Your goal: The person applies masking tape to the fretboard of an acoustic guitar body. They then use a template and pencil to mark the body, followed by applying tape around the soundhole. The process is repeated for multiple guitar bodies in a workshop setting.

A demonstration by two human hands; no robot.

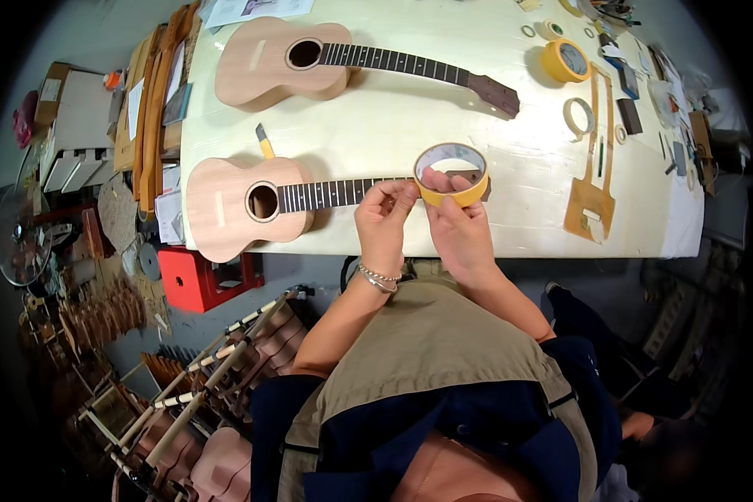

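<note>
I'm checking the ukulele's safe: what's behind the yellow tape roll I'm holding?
Parts of the nearer ukulele's headstock show through and beside the tape roll; it and your right fingers hide the rest.

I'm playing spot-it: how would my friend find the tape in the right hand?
Find the pale table, then its nearer guitar. Over that guitar's right end, the right hand holds a yellow tape. Other rolls rest on the table; this one is held up.

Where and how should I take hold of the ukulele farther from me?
I'd take the middle of the neck, coming from your side: the ukulele lies soundhole up, its neck is slim between broad body and headstock, and tabletop shows along that side.
</note>
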